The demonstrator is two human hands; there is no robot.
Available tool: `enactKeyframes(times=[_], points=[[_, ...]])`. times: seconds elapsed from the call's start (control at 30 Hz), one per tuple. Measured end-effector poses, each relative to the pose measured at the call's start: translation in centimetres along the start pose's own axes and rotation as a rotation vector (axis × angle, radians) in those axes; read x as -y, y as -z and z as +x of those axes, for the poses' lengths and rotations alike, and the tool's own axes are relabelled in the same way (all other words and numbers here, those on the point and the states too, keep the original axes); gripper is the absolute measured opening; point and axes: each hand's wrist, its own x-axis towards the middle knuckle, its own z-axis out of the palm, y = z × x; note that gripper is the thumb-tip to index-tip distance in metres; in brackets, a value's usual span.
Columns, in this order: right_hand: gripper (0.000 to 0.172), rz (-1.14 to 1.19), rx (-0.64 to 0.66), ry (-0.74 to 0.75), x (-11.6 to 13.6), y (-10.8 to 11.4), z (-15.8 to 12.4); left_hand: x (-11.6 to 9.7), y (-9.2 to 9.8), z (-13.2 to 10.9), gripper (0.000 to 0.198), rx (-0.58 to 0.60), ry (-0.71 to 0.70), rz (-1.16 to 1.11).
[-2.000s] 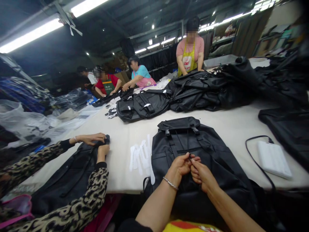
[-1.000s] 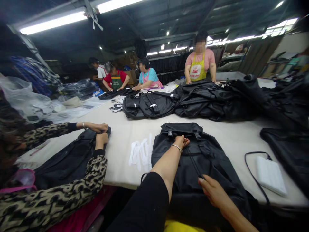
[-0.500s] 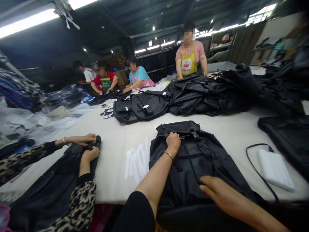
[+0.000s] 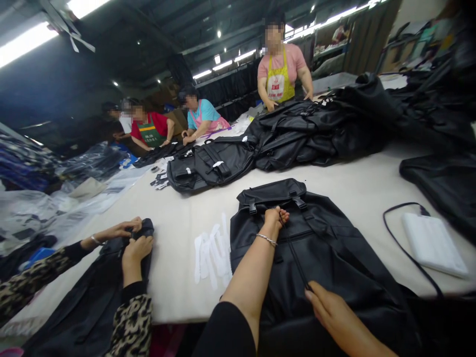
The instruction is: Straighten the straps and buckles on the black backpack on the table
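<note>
Black and faintly glossy, the backpack lies flat on the pale table, its top flap toward the far side and its lower end hanging over the near edge. The left hand reaches far up the bag, fingers curled and pinching the upper end of a thin black cord just below the flap. The right hand sits at the near end of that cord, fingers drawn together with the tips on it, so the cord runs straight down the bag's front between both hands. Just left of the backpack lie several white strips fanned on the table. To the right rests a white flat pack with a black cable looping round it. At near left a co-worker's hands, in patterned sleeves, grip the top of another black bag. Farther off, a pile of black bags covers the table, with other people standing behind it.
</note>
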Motion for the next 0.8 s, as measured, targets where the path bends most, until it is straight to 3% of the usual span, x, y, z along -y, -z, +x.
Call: enactKeyframes(times=[0.17,0.33,0.4,0.5,0.57,0.7,0.8], points=[[0.031,-0.038,0.034,0.025,1.1,1.6,0.0,0.3,-0.4,1.0,0.024,-0.051,-0.014,0.144],[0.029,-0.148,0.049,0.103,0.6,2.3,0.2,-0.6,0.6,-1.1,0.024,-0.104,-0.127,0.365],[0.029,-0.228,0.072,0.070,-0.1,2.2,0.2,-1.8,1.4,-2.2,0.026,-0.218,-0.340,0.608],[0.024,-0.333,0.097,-0.018,-0.8,1.8,0.0,-3.5,2.1,-3.3,0.027,-0.329,-0.725,1.277],[0.020,-0.317,0.119,-0.040,-0.9,1.6,-0.1,-3.9,2.0,-3.5,0.027,-0.272,-0.791,1.575],[0.016,-0.210,0.086,0.010,-0.9,2.0,0.0,-3.4,1.5,-2.9,0.033,-0.191,-0.855,1.773],[0.017,-0.132,0.058,0.082,-0.6,3.3,0.0,-3.8,1.3,-2.2,0.030,-0.053,-0.843,1.912]])
